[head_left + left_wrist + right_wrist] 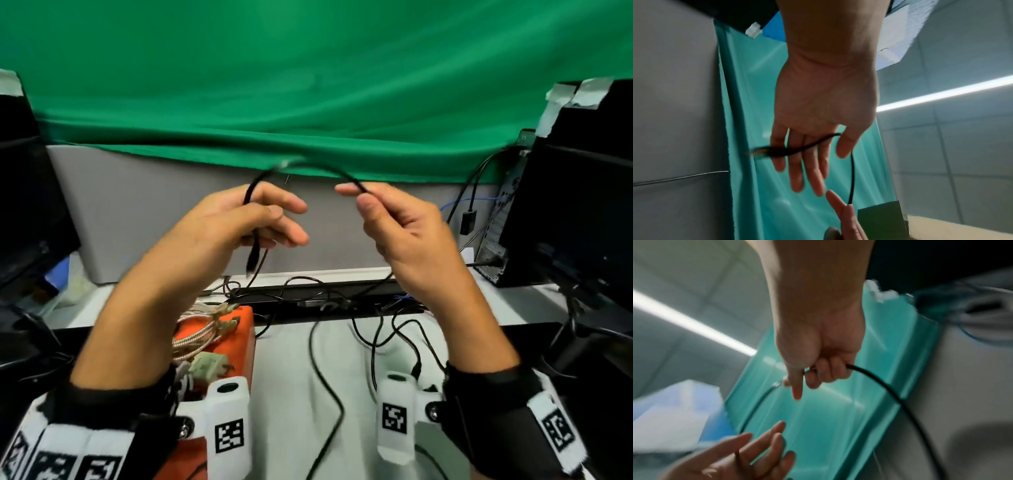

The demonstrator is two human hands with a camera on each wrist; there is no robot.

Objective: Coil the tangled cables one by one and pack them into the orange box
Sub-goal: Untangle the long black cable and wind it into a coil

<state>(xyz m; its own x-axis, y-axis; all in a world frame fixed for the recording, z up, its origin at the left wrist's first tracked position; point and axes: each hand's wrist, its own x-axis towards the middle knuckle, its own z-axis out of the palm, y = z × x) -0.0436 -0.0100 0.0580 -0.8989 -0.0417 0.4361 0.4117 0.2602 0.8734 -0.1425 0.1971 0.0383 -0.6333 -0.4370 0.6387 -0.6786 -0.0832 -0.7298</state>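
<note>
Both hands are raised above the table with a thin black cable (349,179) arching between them. My left hand (274,219) holds it under the thumb; the fingers (797,175) lie fairly straight, the cable (852,170) crosses them, and its plug end (253,257) hangs below. My right hand (359,198) pinches the cable between thumb and forefinger; in the right wrist view its other fingers (828,369) curl round the cable (890,391). From the right hand the cable drops to the table. The orange box (245,329) stands under my left forearm, with a coiled braided cable (198,332) in it.
More black cables (325,377) lie loose and tangled on the white table (291,377) between my wrists. A pale green plug (209,363) sits in the box. A dark monitor (27,205) stands at the left, a computer tower (582,205) at the right, a grey partition (154,212) behind.
</note>
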